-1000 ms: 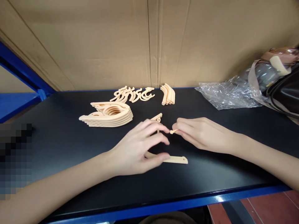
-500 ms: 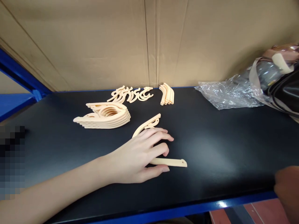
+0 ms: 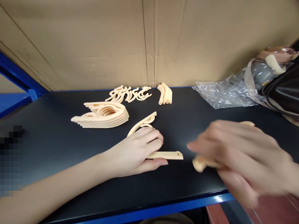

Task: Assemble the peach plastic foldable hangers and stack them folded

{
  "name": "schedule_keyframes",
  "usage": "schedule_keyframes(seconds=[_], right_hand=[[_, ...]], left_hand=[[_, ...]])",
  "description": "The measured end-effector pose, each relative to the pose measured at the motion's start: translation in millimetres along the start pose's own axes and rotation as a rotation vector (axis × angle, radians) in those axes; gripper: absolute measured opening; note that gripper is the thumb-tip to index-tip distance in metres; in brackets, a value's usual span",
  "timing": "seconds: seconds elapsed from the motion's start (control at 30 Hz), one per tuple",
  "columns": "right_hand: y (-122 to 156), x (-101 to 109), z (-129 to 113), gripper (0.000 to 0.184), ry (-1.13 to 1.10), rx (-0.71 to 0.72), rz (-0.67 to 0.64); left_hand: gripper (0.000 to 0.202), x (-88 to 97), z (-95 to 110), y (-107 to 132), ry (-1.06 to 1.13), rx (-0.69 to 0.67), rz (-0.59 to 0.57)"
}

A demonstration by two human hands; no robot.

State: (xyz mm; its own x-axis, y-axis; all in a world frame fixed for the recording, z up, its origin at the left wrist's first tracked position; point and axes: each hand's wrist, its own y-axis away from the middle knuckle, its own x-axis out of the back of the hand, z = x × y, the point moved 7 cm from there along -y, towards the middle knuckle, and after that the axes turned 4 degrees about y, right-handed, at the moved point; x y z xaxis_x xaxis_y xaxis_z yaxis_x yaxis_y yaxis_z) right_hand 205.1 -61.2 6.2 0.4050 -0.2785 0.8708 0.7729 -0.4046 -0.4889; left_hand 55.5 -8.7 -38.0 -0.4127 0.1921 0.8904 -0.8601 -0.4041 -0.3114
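My left hand is closed on a cream plastic clothes hanger body lying on the black tabletop. One straight arm sticks out to the right below its fingers, and a second arm with a loop shows above them; its middle is hidden under the palm. To the right, my right hand, smeared by motion, is closed around a cream plastic piece. A knobbed end shows at the left of that hand and another end behind it; its exact kind is hidden. The two hands are apart.
A stack of cream hanger bodies lies at the left. Behind it are several loose hooks and a bundle of curved tube pieces. Clear plastic wrap and a black bag occupy the right. Cardboard stands behind; a blue edge runs along the front.
My right hand has moved in from the lower right edge over the table with a cream piece. My left hand's fingers have curled tighter on the hanger. The view has shifted slightly.
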Motion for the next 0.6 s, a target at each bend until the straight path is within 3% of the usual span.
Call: schedule_keyframes(seconds=[0.03,0.1,0.27,0.47,0.6], right_hand=[[-13.6,4.4,9.5,0.031,-0.008,-0.006,0.063],[-31.1,-3.5,28.7,0.029,-0.038,-0.067,0.006],[-29.7,-34.9,48.8,0.028,-0.091,-0.205,-0.188],[-21.6,-52.4,54.2,0.029,-0.144,-0.294,-0.349],[-22.5,-55.4,60.6,0.039,-0.249,-0.359,-0.362]], left_hand=[[0.03,1.5,-0.2,0.1,-0.024,-0.003,0.011],[0.03,5.2,1.2,0.2,-0.093,-0.022,0.042],[0.028,10.0,7.7,-0.1,-0.213,-0.081,0.07],[0.02,9.3,-4.7,-2.5,-0.029,0.05,0.052],[0.019,9.8,-14.0,-2.5,0.035,0.158,0.066]])
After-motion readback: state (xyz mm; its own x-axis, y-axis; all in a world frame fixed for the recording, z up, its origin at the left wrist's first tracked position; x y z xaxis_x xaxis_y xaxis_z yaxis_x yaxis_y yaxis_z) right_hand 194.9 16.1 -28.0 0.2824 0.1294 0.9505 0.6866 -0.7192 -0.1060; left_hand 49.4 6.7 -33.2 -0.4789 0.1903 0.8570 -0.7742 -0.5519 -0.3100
